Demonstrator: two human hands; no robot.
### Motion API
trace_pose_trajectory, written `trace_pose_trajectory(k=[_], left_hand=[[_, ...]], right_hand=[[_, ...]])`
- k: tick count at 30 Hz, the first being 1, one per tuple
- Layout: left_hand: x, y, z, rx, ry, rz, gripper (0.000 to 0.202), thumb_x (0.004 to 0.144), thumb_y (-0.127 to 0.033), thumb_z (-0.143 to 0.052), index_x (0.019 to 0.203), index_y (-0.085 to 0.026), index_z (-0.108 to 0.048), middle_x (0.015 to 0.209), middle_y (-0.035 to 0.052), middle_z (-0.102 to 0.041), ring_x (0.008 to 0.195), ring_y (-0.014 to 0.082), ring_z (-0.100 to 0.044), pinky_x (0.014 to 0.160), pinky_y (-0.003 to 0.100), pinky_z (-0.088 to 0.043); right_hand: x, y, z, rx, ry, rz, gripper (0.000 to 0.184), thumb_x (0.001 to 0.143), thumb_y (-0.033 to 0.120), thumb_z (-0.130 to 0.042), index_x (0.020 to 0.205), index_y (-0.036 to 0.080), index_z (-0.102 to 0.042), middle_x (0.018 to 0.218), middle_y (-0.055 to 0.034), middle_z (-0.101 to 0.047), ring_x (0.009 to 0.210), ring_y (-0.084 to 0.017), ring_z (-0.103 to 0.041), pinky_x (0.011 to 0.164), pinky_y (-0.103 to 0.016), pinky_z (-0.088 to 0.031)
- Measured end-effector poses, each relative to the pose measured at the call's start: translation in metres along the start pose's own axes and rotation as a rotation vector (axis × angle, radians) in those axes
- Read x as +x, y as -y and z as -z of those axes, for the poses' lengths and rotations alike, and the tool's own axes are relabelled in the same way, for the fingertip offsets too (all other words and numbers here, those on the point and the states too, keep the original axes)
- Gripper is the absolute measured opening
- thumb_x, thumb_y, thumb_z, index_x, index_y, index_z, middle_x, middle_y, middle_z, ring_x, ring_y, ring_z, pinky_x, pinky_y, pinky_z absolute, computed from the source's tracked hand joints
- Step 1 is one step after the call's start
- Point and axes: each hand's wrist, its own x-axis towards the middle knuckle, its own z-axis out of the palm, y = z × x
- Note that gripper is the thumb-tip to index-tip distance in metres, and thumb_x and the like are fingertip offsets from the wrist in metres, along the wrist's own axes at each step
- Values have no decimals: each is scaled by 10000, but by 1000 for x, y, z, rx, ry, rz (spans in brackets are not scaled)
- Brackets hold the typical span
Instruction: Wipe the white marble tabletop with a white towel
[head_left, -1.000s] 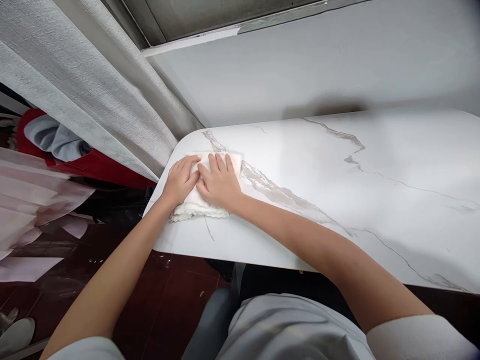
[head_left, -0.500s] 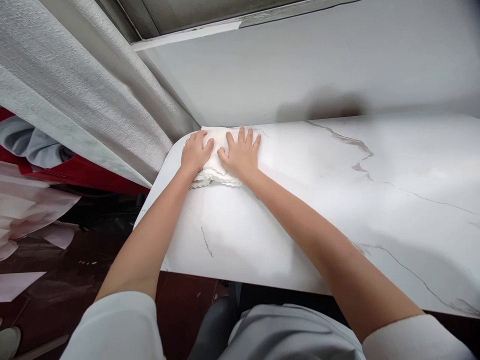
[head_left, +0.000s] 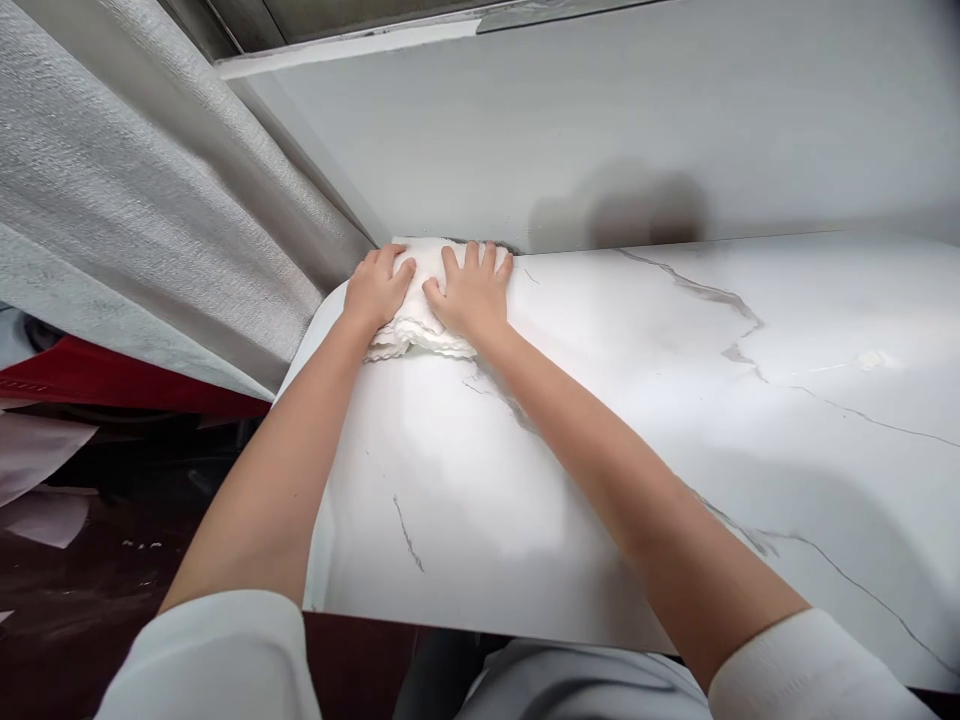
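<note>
A folded white cloth [head_left: 421, 330] lies at the far left corner of a white marble-look table [head_left: 637, 420], up against the wall. My left hand [head_left: 377, 288] rests flat on its left part, fingers stretched out. My right hand [head_left: 469, 290] presses flat on its right part, fingers spread and reaching the wall edge. Both hands touch the cloth and sit side by side. The cloth's scalloped near edge shows below my palms.
A grey curtain [head_left: 150, 220] hangs at the left, close to the table corner. A pale grey wall [head_left: 600, 120] runs behind the table. Dark red floor [head_left: 97, 590] with pale sheets lies at the left. A red item [head_left: 112, 375] sits under the curtain.
Both hands have slid the cloth away from me, from the near left part of the table to its far corner against the wall.
</note>
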Motion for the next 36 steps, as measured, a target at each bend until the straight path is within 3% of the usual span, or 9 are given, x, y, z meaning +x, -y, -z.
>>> trace_pose_trajectory(k=[6,17,21,29,36], left_hand=[[1,12,12,40,9,29,536,952,-435,-347,1407,-212,-524,1408,124,-565,1351,329,-484,1149,495,-345],[-2,58,24,49,4,44,533,938,-494,-340,1397,-290,-518,1428,99,-554,1346,344,-490,1135,537,-351],[-9,61,25,61,-8,36,561,936,-502,-322,1418,-279,-502,1468,94,-528,1372,321,-468,1152,497,-335],[-37,60,37,101,82,35,631,951,-509,-262,1489,-221,-423,1548,109,-441,1421,307,-415,1169,485,-318],[-62,64,41,104,58,-7,627,936,-496,-253,1464,-220,-448,1515,108,-485,1425,293,-409,1174,454,-316]], right_hand=[[7,17,-10,-18,-22,12,484,977,346,-383,1355,81,-528,1456,-221,-456,1418,-445,-270,1125,-742,-33],[5,51,-20,-48,50,51,543,983,362,-385,1431,64,-462,1531,-254,-391,1453,-452,-245,1129,-750,-36],[-1,55,-22,-49,51,67,561,982,370,-386,1446,58,-444,1546,-259,-377,1465,-446,-236,1135,-743,-45],[-29,66,-17,-31,74,95,592,983,371,-386,1477,45,-409,1561,-282,-348,1470,-448,-230,1130,-742,-58],[-61,76,-7,-49,84,108,605,1000,374,-362,1508,46,-383,1569,-280,-333,1482,-433,-219,1152,-716,-66]])
